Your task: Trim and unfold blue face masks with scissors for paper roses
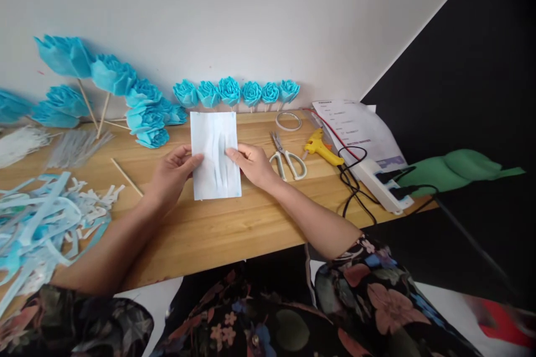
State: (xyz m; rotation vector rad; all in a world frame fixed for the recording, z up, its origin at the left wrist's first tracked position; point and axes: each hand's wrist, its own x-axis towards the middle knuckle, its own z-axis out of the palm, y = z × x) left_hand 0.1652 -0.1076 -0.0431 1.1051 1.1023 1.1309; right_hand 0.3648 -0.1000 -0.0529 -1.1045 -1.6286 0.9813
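Observation:
A pale blue-white rectangular sheet (216, 173) with creases down its middle is held upright above the wooden table. My left hand (173, 170) pinches its left edge, thumb on the near face and fingers behind. My right hand (253, 163) grips the right side, its thumb pressed near the central folds. Scissors with white handles (288, 160) lie open just right of my right hand. Behind the sheet, a row of blue flowers (229, 91) on short sticks leans against the wall.
Larger blue flowers (113, 73) stand at the left, above cut strips (46, 223) and a thin stick (127, 177). A tape roll (288, 120), yellow glue gun (323, 148), papers (360, 128), power strip (379, 185) with cables and green roll (456, 170) lie right.

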